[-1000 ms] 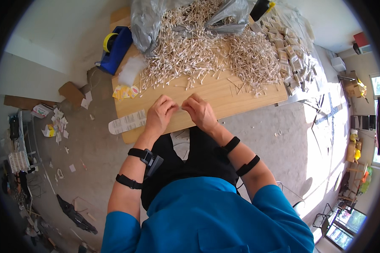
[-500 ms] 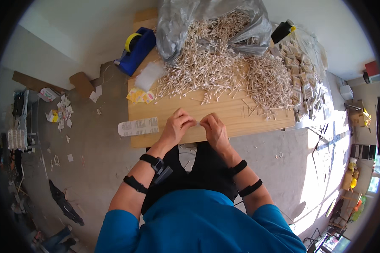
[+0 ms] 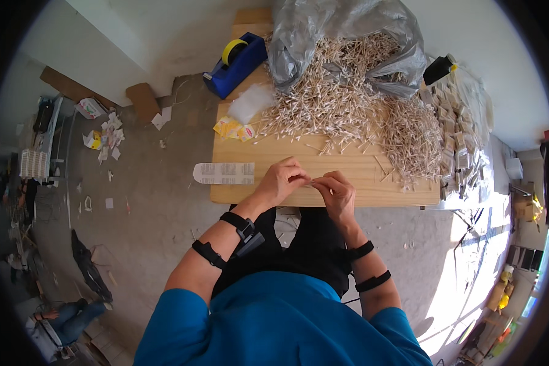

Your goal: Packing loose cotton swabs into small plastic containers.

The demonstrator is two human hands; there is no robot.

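Observation:
Close to the front edge of the wooden table [image 3: 372, 196], my two hands meet fingertip to fingertip. My left hand [image 3: 280, 182] is closed in a pinch, and so is my right hand [image 3: 338, 194]. Between the fingertips shows a small, pale sliver, too little to name. Left of my left hand lies a white sheet of printed labels [image 3: 224, 173] with one rounded end. Beyond the hands spreads a large heap of cotton swabs [image 3: 323, 104], partly spilling from a grey plastic bag [image 3: 409, 39].
A blue tape dispenser [image 3: 241, 68] stands at the table's far left. Nearer are clear plastic bags [image 3: 250, 104] and yellow printed cards [image 3: 233, 129]. Many small packed boxes [image 3: 454, 143] and a black container [image 3: 438, 71] sit at the right. Someone in jeans [image 3: 82, 320] is at the lower left.
The whole scene has shifted rightward in the picture as the head turned. My hands remain pinched together, with the right hand's fingers now more bent over the left fingertips.

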